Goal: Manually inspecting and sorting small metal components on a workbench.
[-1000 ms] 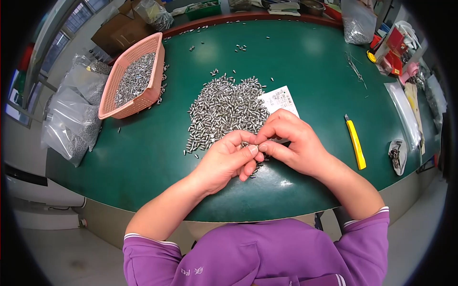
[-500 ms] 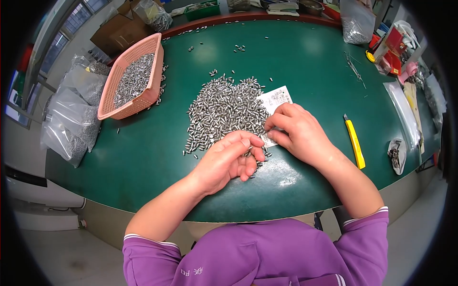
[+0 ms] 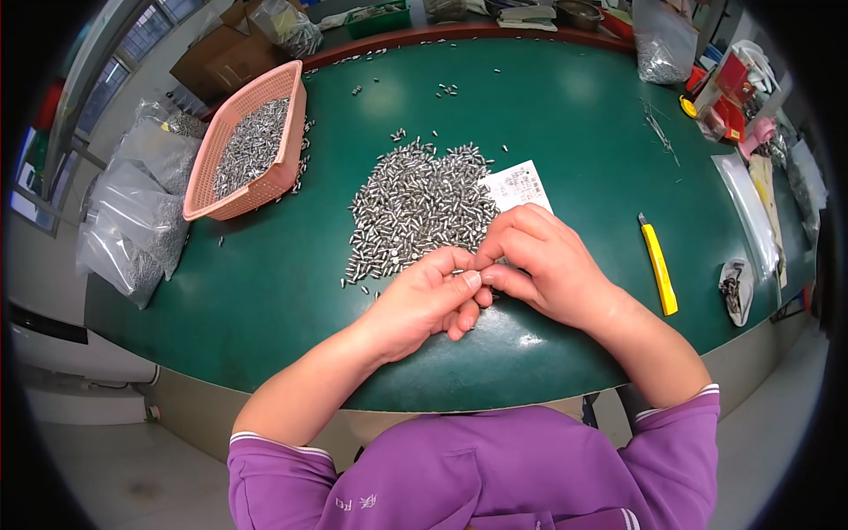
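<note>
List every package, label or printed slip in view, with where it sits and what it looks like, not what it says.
Printed paper slip: white rectangle, half under the pile of small metal pins, just beyond the right hand.
Clear plastic bags: off the table's left edge, holding grey metal parts.
Cardboard box: brown, far left behind the pink basket.
Clear bag: far right, upright.

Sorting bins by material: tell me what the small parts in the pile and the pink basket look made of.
Small parts: likely metal, bright silvery, with glinting highlights. Pink basket: probably moulded plastic, matte salmon-pink, with perforated walls. Both hands meet at the pile's near edge.
</note>
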Tool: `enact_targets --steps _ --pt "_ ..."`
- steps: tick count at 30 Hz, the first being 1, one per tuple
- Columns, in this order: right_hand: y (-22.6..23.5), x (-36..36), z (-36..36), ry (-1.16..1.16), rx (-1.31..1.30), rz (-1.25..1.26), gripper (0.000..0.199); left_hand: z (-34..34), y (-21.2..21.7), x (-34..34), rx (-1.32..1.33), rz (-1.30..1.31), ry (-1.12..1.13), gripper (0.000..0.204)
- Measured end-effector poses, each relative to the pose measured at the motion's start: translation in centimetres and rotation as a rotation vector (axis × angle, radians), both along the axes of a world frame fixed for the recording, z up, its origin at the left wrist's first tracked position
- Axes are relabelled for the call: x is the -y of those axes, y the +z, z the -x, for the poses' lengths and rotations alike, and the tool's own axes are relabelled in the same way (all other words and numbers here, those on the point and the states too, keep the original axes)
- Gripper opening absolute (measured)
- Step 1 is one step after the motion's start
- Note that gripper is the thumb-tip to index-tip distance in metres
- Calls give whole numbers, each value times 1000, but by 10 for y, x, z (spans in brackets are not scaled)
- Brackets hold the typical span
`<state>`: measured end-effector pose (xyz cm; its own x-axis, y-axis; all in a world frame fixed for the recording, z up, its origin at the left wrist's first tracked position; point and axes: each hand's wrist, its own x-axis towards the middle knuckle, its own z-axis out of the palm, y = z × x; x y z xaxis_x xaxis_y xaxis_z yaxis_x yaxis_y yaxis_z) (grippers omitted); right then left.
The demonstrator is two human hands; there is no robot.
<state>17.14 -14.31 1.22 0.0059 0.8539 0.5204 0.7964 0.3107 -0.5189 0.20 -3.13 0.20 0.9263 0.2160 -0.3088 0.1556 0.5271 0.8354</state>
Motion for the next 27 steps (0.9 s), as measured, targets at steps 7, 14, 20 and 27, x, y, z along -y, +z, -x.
enact_targets --steps 7,14,20,27 --pt "-7 -1 -9 -89 -68 42 14 0 -2 -2 45 6 -5 15" --pt "-14 -2 -14 -171 114 167 12 0 -1 -2 45 69 15 21" --pt "-13 -1 -10 -134 -28 154 10 1 -1 -2 54 61 39 21" --pt "-2 0 3 64 -399 155 8 0 0 -2 48 4 20 19"
